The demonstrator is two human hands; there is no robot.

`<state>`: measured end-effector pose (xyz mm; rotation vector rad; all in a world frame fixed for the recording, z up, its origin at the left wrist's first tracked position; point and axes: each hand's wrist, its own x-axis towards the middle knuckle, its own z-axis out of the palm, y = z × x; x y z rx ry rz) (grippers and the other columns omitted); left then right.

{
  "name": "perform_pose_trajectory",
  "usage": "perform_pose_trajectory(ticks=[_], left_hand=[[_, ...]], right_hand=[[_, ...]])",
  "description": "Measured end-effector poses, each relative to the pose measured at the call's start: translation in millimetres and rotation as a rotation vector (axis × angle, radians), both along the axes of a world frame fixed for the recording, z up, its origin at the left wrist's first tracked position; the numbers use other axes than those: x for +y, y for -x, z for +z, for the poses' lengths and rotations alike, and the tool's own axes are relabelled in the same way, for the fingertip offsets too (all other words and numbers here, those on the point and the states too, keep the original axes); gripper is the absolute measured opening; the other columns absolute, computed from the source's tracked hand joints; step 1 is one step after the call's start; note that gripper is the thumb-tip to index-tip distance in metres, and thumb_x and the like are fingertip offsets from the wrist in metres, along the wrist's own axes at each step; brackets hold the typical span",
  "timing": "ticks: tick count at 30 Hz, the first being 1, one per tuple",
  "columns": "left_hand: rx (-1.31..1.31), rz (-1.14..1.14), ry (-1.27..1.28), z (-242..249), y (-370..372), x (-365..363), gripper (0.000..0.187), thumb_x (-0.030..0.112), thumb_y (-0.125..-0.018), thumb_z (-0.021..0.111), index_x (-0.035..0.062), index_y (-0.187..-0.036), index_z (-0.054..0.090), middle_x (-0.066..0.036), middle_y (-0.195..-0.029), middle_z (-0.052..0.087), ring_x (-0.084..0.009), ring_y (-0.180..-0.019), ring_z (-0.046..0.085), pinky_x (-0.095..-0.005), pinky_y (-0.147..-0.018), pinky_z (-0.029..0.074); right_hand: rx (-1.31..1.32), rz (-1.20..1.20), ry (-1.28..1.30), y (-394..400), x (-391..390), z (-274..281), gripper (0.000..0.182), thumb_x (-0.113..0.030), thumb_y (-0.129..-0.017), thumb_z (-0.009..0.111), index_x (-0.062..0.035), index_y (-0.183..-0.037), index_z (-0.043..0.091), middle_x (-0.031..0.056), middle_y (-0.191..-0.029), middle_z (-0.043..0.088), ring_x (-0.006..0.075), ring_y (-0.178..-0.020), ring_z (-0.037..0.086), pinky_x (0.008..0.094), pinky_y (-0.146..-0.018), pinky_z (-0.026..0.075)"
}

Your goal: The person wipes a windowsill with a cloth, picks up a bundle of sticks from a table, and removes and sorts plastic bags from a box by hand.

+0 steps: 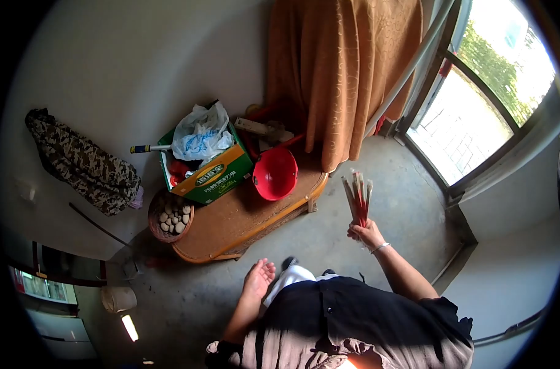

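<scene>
My right hand [367, 235] is closed around the lower part of a bundle of long thin sticks [358, 200], partly red, which seem to be in clear plastic. The bundle points up and away from me over the grey floor. My left hand [259, 278] is held palm up with its fingers apart and holds nothing. Beyond it stands a wooden table [218, 237], and on that a red plastic bowl [275, 174] leans beside a green and yellow box [215, 176] holding plastic bags.
A basket of round pale objects [171, 216] sits at the table's left end. An orange cloth [341, 74] hangs behind the table. Camouflage clothing [83, 163] hangs on the left wall. A glazed door [467, 123] is at the right, a bucket [118, 299] at lower left.
</scene>
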<state>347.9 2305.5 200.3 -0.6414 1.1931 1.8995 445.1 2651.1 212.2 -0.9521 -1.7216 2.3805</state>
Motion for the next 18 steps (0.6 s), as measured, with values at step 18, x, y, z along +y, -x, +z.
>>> perform_pose_trajectory(ticks=[18], left_hand=[[1.141, 0.031, 0.391, 46.4, 295.1, 121.7, 0.019, 0.017, -0.083, 0.055, 0.0019, -0.094, 0.054, -0.003, -0.088, 0.057, -0.0133, -0.080, 0.053, -0.0250, -0.072, 0.042]], right_hand=[[-0.180, 0.139, -0.002, 171.2, 49.4, -16.5, 0.016, -0.011, -0.075, 0.061, -0.0087, -0.078, 0.046, -0.0026, -0.060, 0.047, 0.0076, -0.048, 0.046, 0.0216, -0.044, 0.039]])
